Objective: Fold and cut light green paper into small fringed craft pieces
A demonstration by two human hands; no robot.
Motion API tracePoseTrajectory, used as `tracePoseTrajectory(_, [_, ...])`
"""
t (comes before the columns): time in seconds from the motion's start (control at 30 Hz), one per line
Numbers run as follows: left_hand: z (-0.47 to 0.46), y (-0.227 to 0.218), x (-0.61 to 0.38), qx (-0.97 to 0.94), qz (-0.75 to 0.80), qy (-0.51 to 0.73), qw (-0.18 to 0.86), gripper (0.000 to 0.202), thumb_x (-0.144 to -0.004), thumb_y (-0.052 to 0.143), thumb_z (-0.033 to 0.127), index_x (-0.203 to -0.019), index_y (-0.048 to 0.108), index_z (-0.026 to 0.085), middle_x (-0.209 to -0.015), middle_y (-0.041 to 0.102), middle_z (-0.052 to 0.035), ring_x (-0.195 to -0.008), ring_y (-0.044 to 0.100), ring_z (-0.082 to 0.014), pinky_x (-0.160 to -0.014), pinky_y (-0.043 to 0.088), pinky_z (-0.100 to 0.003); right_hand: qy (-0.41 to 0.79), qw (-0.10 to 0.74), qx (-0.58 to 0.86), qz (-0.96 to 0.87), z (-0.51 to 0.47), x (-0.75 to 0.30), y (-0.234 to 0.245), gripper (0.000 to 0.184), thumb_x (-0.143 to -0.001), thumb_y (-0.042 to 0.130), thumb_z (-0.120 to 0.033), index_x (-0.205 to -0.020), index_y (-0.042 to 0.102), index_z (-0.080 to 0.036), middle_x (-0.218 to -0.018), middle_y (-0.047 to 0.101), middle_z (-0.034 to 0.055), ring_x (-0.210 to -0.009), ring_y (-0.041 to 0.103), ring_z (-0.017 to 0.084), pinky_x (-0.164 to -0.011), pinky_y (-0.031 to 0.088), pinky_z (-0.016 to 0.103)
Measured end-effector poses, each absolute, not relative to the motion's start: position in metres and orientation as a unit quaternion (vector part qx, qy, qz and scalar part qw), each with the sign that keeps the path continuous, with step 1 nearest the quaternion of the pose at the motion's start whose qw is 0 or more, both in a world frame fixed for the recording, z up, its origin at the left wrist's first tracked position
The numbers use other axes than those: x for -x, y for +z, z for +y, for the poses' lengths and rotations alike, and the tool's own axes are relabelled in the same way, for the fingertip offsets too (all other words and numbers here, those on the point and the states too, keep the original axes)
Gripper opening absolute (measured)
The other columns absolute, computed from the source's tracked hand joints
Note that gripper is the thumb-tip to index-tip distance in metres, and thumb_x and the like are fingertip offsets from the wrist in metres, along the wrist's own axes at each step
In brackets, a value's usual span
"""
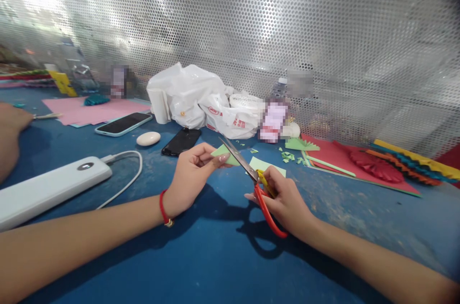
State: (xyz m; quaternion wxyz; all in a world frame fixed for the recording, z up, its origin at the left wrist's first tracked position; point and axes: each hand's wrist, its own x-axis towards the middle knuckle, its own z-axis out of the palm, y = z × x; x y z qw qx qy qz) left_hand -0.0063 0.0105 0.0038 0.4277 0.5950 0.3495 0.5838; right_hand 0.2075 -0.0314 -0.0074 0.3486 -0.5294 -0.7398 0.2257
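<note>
My left hand [196,172], with a red cord on its wrist, pinches a small piece of light green paper [223,152] between thumb and fingers. In my right hand [287,196] is a pair of scissors [268,210] with red and yellow handles. Their blades point up and to the left, right beside the green paper; I cannot tell whether they touch it. Behind the scissors a flat pale green sheet [276,168] lies on the blue table [215,261]. Small green paper scraps [287,156] are scattered just beyond.
White plastic bags [190,93] stand against the perforated metal panel [230,21]. A black phone [181,141], white oval object [148,139], teal-cased phone [124,124] and white power bank [57,186] with cable lie left. Red paper [323,148] and folded fans lie right. Another person's hand [14,119] is far left.
</note>
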Motion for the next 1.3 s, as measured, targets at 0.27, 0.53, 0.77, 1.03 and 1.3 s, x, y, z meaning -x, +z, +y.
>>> tracePoseTrajectory(0.27, [0.012, 0.003, 0.007, -0.588, 0.343, 0.584, 0.442, 0.028, -0.072, 0.08, 0.038, -0.073, 0.062, 0.016, -0.07, 0.074, -0.0041, -0.065, 0.071, -0.0176, -0.061, 0.054, -0.023, 0.224, 0.352, 0.528, -0.74, -0.03, -0.21, -0.012, 0.042, -0.078, 0.07, -0.047, -0.074, 0.036, -0.023, -0.054, 0.034, -0.0098, -0.052, 0.026, 0.01, -0.047, 0.022, 0.023])
tracePoseTrajectory(0.53, [0.01, 0.004, 0.006, -0.591, 0.334, 0.581, 0.449, 0.022, -0.076, 0.077, 0.033, -0.075, 0.062, 0.016, -0.068, 0.073, -0.0023, -0.064, 0.07, -0.0159, -0.06, 0.053, -0.022, 0.221, 0.347, 0.536, -0.737, -0.027, -0.211, -0.015, 0.046, -0.079, 0.069, -0.051, -0.072, 0.034, -0.023, -0.056, 0.032, -0.0088, -0.055, 0.025, 0.01, -0.048, 0.021, 0.023])
tracePoseTrajectory(0.77, [0.009, 0.005, 0.006, -0.61, 0.322, 0.573, 0.443, 0.021, -0.077, 0.076, 0.028, -0.071, 0.06, 0.016, -0.053, 0.062, 0.0031, -0.049, 0.057, -0.0091, -0.052, 0.045, -0.019, 0.287, 0.422, 0.523, -0.682, -0.027, -0.21, -0.011, 0.047, -0.076, 0.069, -0.055, -0.07, 0.035, -0.023, -0.052, 0.036, -0.0092, -0.045, 0.034, 0.008, -0.043, 0.028, 0.021])
tracePoseTrajectory(1.03, [0.012, 0.005, 0.005, -0.631, 0.342, 0.526, 0.457, 0.019, -0.078, 0.073, 0.026, -0.074, 0.059, 0.014, -0.056, 0.059, 0.0043, -0.048, 0.052, -0.0058, -0.049, 0.043, -0.016, 0.313, 0.535, 0.532, -0.577, -0.012, -0.214, -0.006, 0.042, -0.07, 0.073, -0.054, -0.073, 0.047, -0.022, -0.052, 0.056, -0.0048, -0.044, 0.051, 0.012, -0.043, 0.039, 0.023])
tracePoseTrajectory(1.3, [0.009, 0.006, 0.006, -0.637, 0.343, 0.583, 0.37, 0.024, -0.084, 0.066, 0.028, -0.1, 0.051, 0.019, -0.056, 0.047, 0.0087, -0.04, 0.041, -0.0053, -0.037, 0.035, -0.015, 0.206, 0.402, 0.586, -0.673, 0.001, -0.227, -0.024, 0.034, -0.075, 0.062, -0.03, -0.106, 0.066, -0.017, -0.105, 0.07, 0.0103, -0.099, 0.063, 0.028, -0.09, 0.046, 0.044])
